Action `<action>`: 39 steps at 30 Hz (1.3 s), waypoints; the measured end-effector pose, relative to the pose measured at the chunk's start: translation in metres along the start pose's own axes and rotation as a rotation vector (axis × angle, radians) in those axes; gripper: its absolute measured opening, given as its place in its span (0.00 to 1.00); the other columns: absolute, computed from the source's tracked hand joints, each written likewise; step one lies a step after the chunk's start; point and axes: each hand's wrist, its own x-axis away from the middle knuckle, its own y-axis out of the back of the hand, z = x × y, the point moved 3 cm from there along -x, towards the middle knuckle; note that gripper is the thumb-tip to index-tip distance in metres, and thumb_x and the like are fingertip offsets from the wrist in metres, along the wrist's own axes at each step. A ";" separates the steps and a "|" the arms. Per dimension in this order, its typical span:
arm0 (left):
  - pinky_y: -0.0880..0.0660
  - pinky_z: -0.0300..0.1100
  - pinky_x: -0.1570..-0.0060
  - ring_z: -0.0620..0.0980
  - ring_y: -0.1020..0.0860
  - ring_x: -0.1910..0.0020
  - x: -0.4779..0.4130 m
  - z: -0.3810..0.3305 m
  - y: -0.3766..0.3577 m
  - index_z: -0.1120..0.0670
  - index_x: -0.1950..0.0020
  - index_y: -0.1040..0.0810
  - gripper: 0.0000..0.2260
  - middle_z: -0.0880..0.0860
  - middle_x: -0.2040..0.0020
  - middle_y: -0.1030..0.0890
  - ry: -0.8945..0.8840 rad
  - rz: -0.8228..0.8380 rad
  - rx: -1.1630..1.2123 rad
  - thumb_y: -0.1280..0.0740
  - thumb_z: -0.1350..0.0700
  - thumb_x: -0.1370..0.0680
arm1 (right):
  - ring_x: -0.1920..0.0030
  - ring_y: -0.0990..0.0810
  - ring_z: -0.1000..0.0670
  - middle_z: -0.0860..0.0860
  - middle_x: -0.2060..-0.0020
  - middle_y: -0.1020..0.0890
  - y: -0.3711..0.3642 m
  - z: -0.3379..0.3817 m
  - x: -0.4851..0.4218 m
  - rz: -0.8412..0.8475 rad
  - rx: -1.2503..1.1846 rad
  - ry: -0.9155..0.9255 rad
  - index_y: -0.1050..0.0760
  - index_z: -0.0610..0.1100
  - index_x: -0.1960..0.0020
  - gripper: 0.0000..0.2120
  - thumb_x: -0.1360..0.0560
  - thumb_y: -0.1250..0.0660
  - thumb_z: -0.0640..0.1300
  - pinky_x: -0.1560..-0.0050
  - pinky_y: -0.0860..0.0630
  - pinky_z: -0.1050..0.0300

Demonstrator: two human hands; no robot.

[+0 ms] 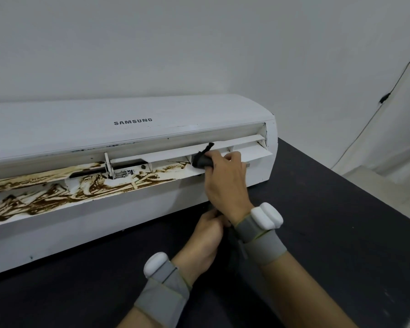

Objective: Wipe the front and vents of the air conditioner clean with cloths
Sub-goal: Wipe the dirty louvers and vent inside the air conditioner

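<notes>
AC (128, 129) sits on worktop (329, 233), right hand (225, 183) clamped on cloth (201, 159) at the vent's right end, left hand (208, 233) curled low by the front, hold unclear; hard pressing could snap the thin louver (166, 156) or smear grime (57, 195) onto the clean part.

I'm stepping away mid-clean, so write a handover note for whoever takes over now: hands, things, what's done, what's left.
Right hand: grips the dark cloth, pressed on the vent flap near its right end.
Left hand: curled below the right wrist; what it holds is hidden.
Air conditioner lies on the dark table.
Done: the vent's right end looks clean.
Left: brown grime across the middle and left of the vent flap.
</notes>
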 end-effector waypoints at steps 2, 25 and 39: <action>0.23 0.39 0.62 0.50 0.19 0.62 0.001 -0.004 0.002 0.62 0.53 0.21 0.13 0.58 0.59 0.17 -0.009 -0.008 0.065 0.45 0.69 0.23 | 0.44 0.37 0.48 0.53 0.57 0.27 -0.002 0.006 0.003 0.006 -0.118 -0.028 0.27 0.47 0.41 0.12 0.24 0.39 0.42 0.43 0.41 0.53; 0.23 0.37 0.69 0.48 0.19 0.70 0.012 -0.005 0.012 0.59 0.60 0.22 0.13 0.55 0.66 0.18 0.033 -0.074 0.307 0.44 0.68 0.23 | 0.49 0.39 0.51 0.53 0.37 0.24 0.007 0.009 0.024 0.175 -0.073 0.406 0.30 0.44 0.35 0.19 0.24 0.41 0.34 0.51 0.40 0.56; 0.27 0.32 0.76 0.42 0.21 0.74 0.006 0.001 0.033 0.57 0.59 0.24 0.13 0.49 0.74 0.20 -0.036 -0.222 0.458 0.44 0.61 0.18 | 0.55 0.26 0.42 0.46 0.56 0.18 0.000 0.060 0.026 -0.187 -0.038 0.329 0.21 0.39 0.50 0.08 0.29 0.31 0.38 0.55 0.32 0.50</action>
